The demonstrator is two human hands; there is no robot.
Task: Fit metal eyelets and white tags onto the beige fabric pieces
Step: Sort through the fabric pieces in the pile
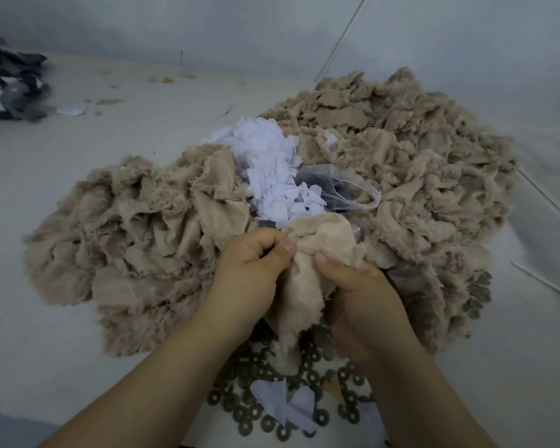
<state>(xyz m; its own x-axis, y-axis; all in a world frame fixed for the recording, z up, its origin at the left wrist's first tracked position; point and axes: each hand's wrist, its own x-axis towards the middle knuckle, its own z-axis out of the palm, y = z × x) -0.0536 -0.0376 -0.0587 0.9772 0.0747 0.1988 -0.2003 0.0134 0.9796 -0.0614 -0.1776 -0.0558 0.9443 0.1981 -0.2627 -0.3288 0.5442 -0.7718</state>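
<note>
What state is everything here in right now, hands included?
Left hand: pinches the held fabric piece.
Right hand: grips the same piece.
Held fabric piece: crumpled, lifted between both hands.
Fabric heaps: loose, piled left and right.
White tags: heaped between the fabric heaps.
Plastic bag: open, crumpled.
Eyelets: scattered loose near the wrists.

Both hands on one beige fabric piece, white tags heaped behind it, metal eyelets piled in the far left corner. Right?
Not quite. The round metal eyelets lie scattered nearest the camera, under the forearms; the head view shows it. The rest holds: left hand and right hand both grip one beige fabric piece, white tags heaped behind it.
</note>
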